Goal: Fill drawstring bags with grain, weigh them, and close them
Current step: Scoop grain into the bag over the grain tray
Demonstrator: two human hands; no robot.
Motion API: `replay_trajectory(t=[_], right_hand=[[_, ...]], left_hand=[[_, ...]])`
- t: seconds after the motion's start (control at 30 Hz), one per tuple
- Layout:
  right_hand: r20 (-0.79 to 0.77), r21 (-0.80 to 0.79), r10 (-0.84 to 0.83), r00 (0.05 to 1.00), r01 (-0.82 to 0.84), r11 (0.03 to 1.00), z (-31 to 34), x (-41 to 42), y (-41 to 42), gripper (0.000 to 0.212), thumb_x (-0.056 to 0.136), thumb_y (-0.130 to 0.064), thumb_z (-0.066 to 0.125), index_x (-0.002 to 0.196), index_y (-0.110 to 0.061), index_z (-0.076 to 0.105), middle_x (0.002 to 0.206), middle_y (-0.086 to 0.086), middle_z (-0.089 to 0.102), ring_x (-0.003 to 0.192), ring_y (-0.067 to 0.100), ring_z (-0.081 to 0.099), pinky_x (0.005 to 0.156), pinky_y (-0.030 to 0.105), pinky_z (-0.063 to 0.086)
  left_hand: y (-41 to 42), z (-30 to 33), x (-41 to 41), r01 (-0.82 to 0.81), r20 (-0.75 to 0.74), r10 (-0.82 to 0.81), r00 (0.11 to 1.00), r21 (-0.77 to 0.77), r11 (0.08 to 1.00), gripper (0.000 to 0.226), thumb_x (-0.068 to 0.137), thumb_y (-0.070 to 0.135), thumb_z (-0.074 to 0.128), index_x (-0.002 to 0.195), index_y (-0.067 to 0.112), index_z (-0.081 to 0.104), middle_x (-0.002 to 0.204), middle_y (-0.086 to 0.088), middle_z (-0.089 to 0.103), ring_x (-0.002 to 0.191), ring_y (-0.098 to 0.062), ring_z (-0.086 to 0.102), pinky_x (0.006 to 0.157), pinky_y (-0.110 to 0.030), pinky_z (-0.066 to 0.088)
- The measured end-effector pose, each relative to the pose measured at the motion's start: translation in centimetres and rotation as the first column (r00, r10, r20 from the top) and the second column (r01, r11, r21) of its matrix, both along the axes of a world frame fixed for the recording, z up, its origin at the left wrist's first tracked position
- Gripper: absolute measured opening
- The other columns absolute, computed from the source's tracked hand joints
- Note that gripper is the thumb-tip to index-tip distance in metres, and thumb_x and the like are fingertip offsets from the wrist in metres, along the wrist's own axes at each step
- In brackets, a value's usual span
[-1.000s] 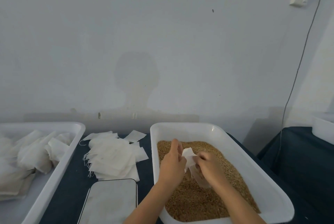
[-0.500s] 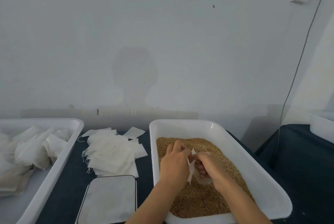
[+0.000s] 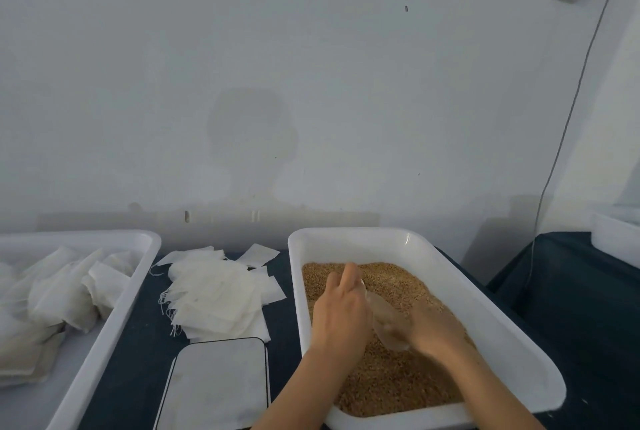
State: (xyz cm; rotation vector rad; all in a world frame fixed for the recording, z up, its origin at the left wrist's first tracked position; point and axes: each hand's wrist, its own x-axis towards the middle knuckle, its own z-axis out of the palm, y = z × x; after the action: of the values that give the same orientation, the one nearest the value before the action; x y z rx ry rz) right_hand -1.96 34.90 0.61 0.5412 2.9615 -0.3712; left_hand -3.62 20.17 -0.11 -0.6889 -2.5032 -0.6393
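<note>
Both hands work inside the grain tub (image 3: 519, 357). The left hand (image 3: 341, 315) pinches the bag (image 3: 382, 317) mouth; the bag's long axis runs from it toward the blurred right hand (image 3: 438, 329), whose grip I cannot tell. The bag lies on the grain (image 3: 391, 384).

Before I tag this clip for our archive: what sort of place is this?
Probably a small packing station rather than a kitchen: a white tub of grain, a pile of empty cloth bags beside a flat scale, and another tray of bags, all on a dark-covered table against a bare wall.
</note>
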Motion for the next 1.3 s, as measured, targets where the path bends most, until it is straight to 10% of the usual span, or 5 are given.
replay_trajectory(t=[0.27, 0.47, 0.67, 1.1, 1.3], right_hand=[[-0.011, 0.095, 0.106, 0.994, -0.105, 0.99, 0.3, 0.1, 0.8, 0.069, 0.095, -0.014, 0.048, 0.148, -0.008, 0.005, 0.108, 0.001, 0.061, 0.097, 0.017, 0.06, 0.082, 0.026, 0.049], [-0.055, 0.314, 0.313, 0.948, -0.281, 0.907, 4.6, 0.3, 3.9, 0.034, 0.086, -0.015, 0.06, 0.105, -0.026, 0.034, 0.075, -0.01, 0.046, 0.062, 0.003, 0.044, 0.048, 0.019, 0.028], [0.002, 0.522, 0.392, 0.92, -0.335, 0.784, 4.3, 0.0, 4.2, 0.027, 0.085, -0.004, 0.053, 0.106, -0.021, 0.047, 0.086, -0.006, 0.051, 0.075, 0.012, 0.049, 0.056, 0.022, 0.031], [-0.195, 0.111, 0.346, 0.918, -0.33, 0.937, 0.4, -0.5, 3.4, 0.037, 0.081, -0.002, 0.061, 0.098, -0.032, 0.051, 0.093, -0.014, 0.058, 0.08, -0.002, 0.052, 0.056, 0.011, 0.037], [-0.33, 0.083, 0.113, 0.937, -0.09, 0.992, 3.3, 1.9, 4.9, 0.031, 0.08, -0.012, 0.071, 0.085, -0.032, 0.048, 0.084, -0.013, 0.062, 0.065, -0.009, 0.054, 0.049, 0.009, 0.033]], left_hand=[[0.0, 0.1, 0.0, -0.094, 0.108, 0.085, 0.991, 0.08, 0.992, 0.014, 0.099, 0.015, 0.041, 0.113, 0.014, 0.041, 0.088, 0.004, 0.045, 0.08, -0.009, 0.039, 0.064, -0.021, 0.035], [-0.3, 0.9, 0.6, -0.156, 0.013, 0.157, 0.988, 0.205, 0.966, 0.031, 0.077, 0.002, 0.069, 0.102, 0.014, 0.056, 0.088, 0.001, 0.057, 0.076, -0.013, 0.048, 0.057, -0.022, 0.04], [-0.3, 1.1, 0.8, -0.171, -0.025, 0.181, 0.983, 0.215, 0.962, 0.038, 0.056, -0.006, 0.082, 0.081, 0.016, 0.063, 0.077, 0.0, 0.056, 0.065, -0.016, 0.052, 0.044, -0.021, 0.034], [-0.5, 1.0, 0.6, -0.139, -0.058, 0.149, 0.987, 0.149, 0.979, 0.042, 0.042, 0.004, 0.091, 0.072, 0.02, 0.067, 0.067, 0.005, 0.057, 0.058, -0.012, 0.054, 0.045, -0.02, 0.04], [-0.3, -0.2, -0.2, -0.032, 0.05, 0.031, 0.998, 0.028, 0.999, 0.024, 0.091, 0.007, 0.055, 0.109, 0.024, 0.055, 0.109, 0.008, 0.05, 0.101, -0.012, 0.041, 0.075, -0.02, 0.034]])
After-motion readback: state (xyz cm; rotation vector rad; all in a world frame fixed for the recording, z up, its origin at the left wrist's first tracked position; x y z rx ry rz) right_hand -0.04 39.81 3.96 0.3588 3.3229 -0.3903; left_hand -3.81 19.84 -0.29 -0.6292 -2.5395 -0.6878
